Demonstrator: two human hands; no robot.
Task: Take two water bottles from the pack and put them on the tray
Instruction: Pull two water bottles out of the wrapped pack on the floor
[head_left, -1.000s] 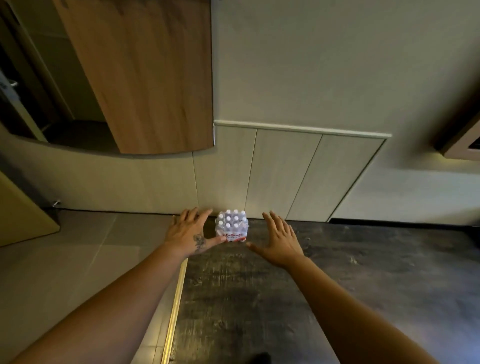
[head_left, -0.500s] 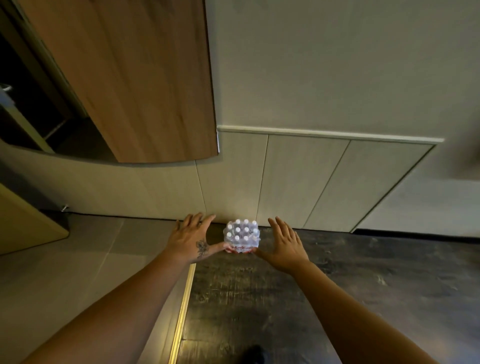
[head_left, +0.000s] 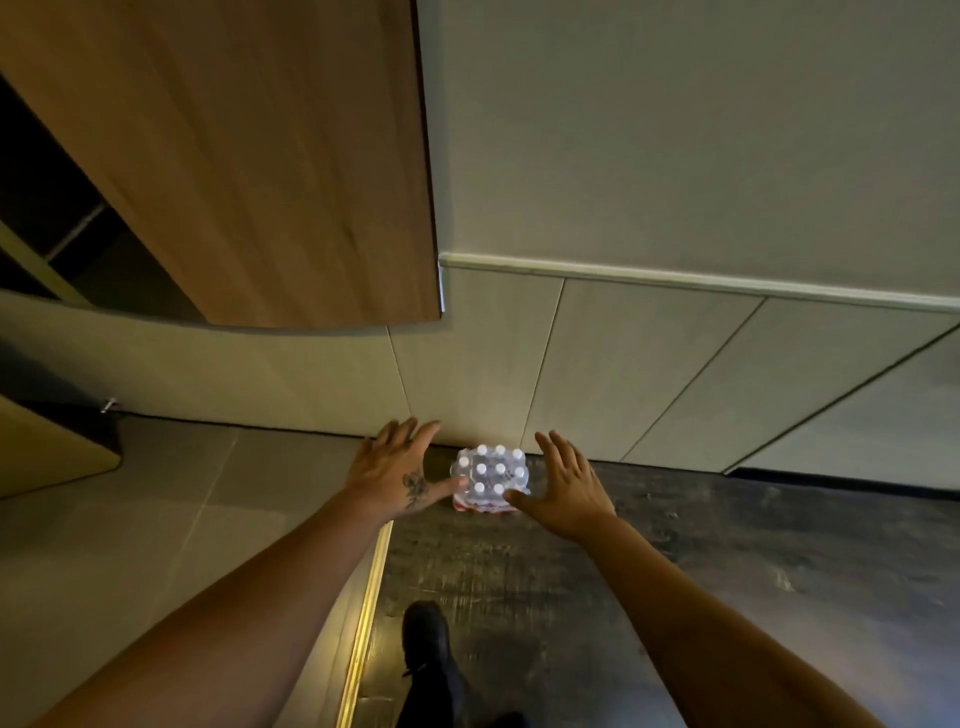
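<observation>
Pack: clear shrink-wrapped pack of white-capped water bottles (head_left: 491, 477) on dark floor (head_left: 675, 571), against the wall.
Left hand (head_left: 390, 474): fingers spread, thumb touching pack.
Right hand (head_left: 566, 486): fingers spread, thumb at pack.

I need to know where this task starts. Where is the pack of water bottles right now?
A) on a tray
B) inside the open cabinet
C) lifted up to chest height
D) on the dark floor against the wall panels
D: the pack sits on the dark floor at the foot of the wall panels, between both open hands.

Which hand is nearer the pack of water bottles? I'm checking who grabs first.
Left, marginally. The left hand has its thumb against the pack of water bottles; the right hand flanks the other side.
</observation>
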